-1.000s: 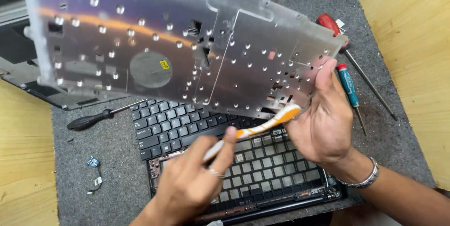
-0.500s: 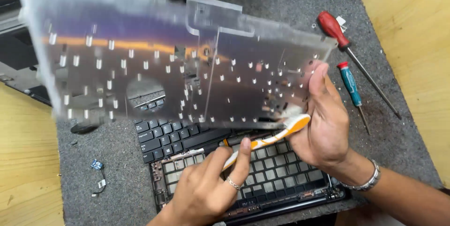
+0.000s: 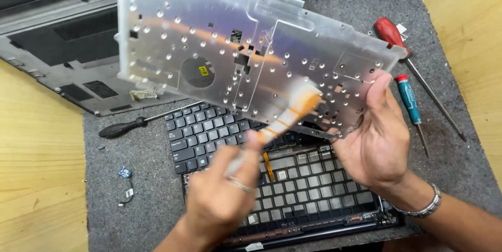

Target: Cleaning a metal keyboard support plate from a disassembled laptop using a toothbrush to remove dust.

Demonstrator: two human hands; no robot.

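The fingers of the left hand (image 3: 219, 199) are clenched round the handle of an orange-and-white toothbrush (image 3: 285, 116), whose blurred head lies against the near face of a perforated metal backing plate (image 3: 246, 53). That grip low on the handle seems chosen to give the bristles a long reach across the sheet. The fingers of the right hand (image 3: 376, 137) pinch the plate's right near corner, thumb on top, holding it tilted up off the counter (image 3: 47, 189), probably so its studded face is turned toward the brush.

Under the plate, on a grey felt mat (image 3: 141, 189), lie a black keyboard (image 3: 209, 132) and, nearer, a keyboard frame (image 3: 314, 189) with bare key sockets. To the far left rests a grey laptop base cover (image 3: 57, 48); a black screwdriver (image 3: 125, 126) lies beside it. A red-handled screwdriver (image 3: 389, 30) and a teal one (image 3: 408, 95) sit to the right, within reach yet apart from the work.
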